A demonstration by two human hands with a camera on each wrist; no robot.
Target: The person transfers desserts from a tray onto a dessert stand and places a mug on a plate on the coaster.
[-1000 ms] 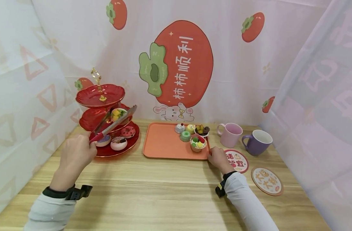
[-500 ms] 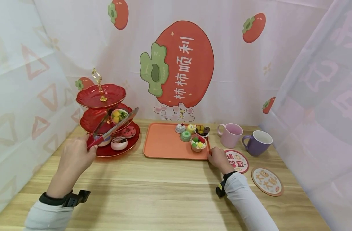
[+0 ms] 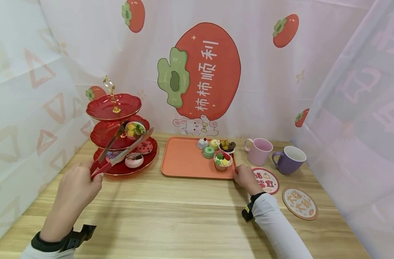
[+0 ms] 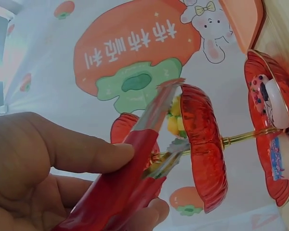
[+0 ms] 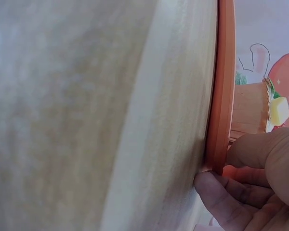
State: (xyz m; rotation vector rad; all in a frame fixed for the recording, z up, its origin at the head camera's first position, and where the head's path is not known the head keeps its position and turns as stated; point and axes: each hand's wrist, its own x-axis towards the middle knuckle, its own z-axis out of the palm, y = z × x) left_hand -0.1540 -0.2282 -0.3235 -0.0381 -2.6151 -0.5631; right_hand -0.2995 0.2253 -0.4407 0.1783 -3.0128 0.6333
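My left hand (image 3: 77, 187) holds the red-handled tongs (image 3: 119, 154), thumb along one handle in the left wrist view. The metal arms of the tongs are spread, reaching over the middle tier of a red three-tier stand (image 3: 113, 108). A fruit tart (image 3: 135, 130) with yellow and green pieces sits on that tier, between the tong tips. Whether a tip touches it I cannot tell. My right hand (image 3: 245, 177) pinches the near right corner of an orange tray (image 3: 184, 163), thumb above and finger below the rim. A fruit tart in a tan cup (image 3: 222, 162) stands by that corner.
Doughnuts (image 3: 133, 160) lie on the stand's bottom tier. Several small cakes (image 3: 208, 152) fill the tray's right side. Pink mug (image 3: 259, 151), purple mug (image 3: 288, 160) and two round coasters (image 3: 299, 203) are at right. Printed cloth (image 3: 265, 90) encloses the table's back and sides.
My left hand has drawn back, down and to the left, and the tongs have spread wider around the tart. The tart stays on the middle tier. My right hand keeps its place on the tray.
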